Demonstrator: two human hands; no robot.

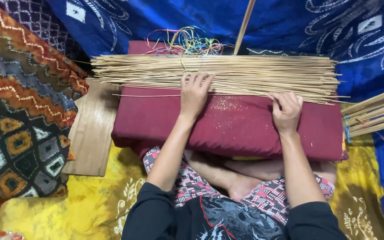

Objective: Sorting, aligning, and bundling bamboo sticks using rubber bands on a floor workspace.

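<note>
Bundle of thin pale sticks point(245, 73) lies flat across the far edge of a maroon cushion point(227, 129), running left to right, tips splaying out at both ends. One loose stick point(147, 95) sits just near of the pile on the left.

Left hand point(195, 92) rests palm down on the sticks near the middle, fingers spread and flat, pressing, not gripping. Right hand point(286, 110) is further right at the near edge of the pile, fingers curled in; looks pinched on a stick or two, but can't tell what exactly is between the fingers.

Step in hand, by the look: sorting or picking single sticks out of the pile while the other hand pins it. Next move would call for a light pull along the stick's length so the rest don't drag or roll off the cushion.

Behind the sticks, a tangle of coloured string point(187, 43) and one upright stick point(244, 26) leaning away, top cut off. Second bundle of sticks point(376, 115) at far right, cut by the frame edge. Wooden board point(92, 133) left of the cushion, patterned cloth point(23, 98) further left, yellow cloth point(94, 204) on the floor, blue cloth point(290, 22) behind.

Crossed legs hide under the cushion; cushion's near underside not visible. Glittery specks on the cushion, unclear what.
</note>
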